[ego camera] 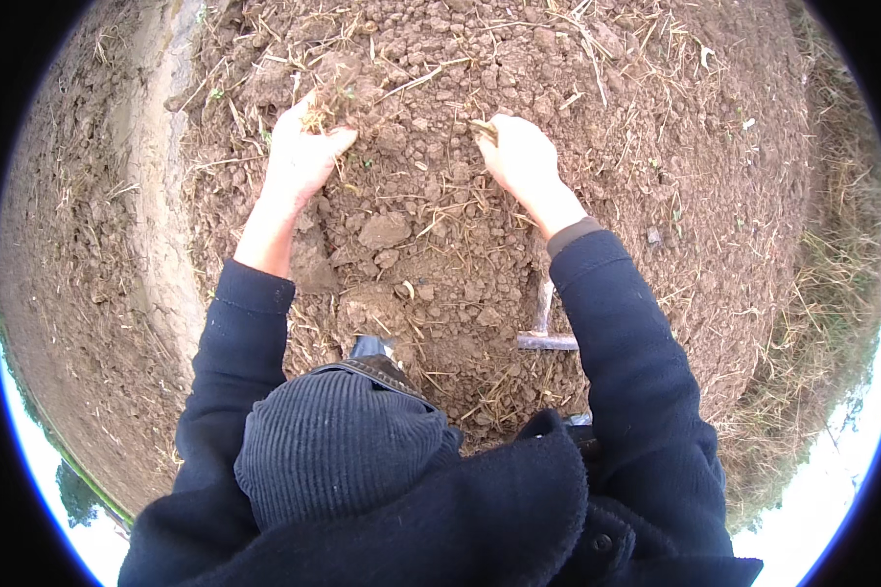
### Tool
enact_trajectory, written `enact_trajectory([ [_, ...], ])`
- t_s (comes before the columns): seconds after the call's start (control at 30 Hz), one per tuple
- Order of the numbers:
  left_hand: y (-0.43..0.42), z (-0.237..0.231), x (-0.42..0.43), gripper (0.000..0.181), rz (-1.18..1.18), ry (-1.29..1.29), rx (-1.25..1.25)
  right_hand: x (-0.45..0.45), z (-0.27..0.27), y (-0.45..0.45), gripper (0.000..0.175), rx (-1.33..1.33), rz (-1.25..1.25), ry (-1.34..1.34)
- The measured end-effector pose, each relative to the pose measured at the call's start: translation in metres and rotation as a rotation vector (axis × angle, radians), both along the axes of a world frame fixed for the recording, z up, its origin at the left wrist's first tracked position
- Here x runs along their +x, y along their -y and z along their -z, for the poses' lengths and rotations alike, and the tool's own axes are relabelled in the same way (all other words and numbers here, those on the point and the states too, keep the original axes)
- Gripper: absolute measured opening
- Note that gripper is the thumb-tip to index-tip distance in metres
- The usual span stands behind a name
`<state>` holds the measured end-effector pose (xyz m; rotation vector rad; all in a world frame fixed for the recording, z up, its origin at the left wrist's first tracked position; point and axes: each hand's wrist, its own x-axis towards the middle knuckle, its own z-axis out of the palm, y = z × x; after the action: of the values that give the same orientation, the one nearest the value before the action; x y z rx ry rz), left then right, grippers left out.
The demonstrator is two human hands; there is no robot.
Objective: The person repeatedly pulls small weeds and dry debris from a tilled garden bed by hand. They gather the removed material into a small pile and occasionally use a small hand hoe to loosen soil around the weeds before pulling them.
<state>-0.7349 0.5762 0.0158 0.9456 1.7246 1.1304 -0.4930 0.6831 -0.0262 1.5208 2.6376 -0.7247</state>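
Observation:
My left hand [307, 150] is at the upper left, thumb spread, with a clump of dry straw and roots [316, 117] against its fingers; a blurred brown lump of soil is just beyond the fingertips. To the right, my right hand [520, 150] is closed around a short piece of dry plant stalk [484, 130] that sticks out on its left side. Both hands are over loose brown clods of soil [426, 169] strewn with straw. Beside my right forearm lies a metal tool with a T-shaped end [547, 342], partly hidden by the sleeve.
A larger clod [384, 230] lies between my forearms. A smooth, pale strip of soil [163, 183] runs along the left. Dry grass [815, 323] borders the ground at the right. My bent knee in ribbed dark trousers [338, 433] is close below.

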Motion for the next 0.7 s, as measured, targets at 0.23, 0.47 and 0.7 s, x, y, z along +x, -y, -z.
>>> enact_trajectory([
  [0.23,0.001,0.010,-0.006,0.044,-0.013,0.046,0.012,0.041,-0.035,-0.010,0.034,-0.353,0.265,-0.356],
  [0.47,-0.010,0.018,0.008,0.041,0.019,0.016,-0.007,0.118,-0.125,-0.090,0.023,-0.523,0.490,-0.565],
  [0.7,-0.001,0.012,0.005,0.039,0.025,-0.024,0.000,0.235,-0.203,-0.112,0.032,-0.218,0.346,0.026],
])
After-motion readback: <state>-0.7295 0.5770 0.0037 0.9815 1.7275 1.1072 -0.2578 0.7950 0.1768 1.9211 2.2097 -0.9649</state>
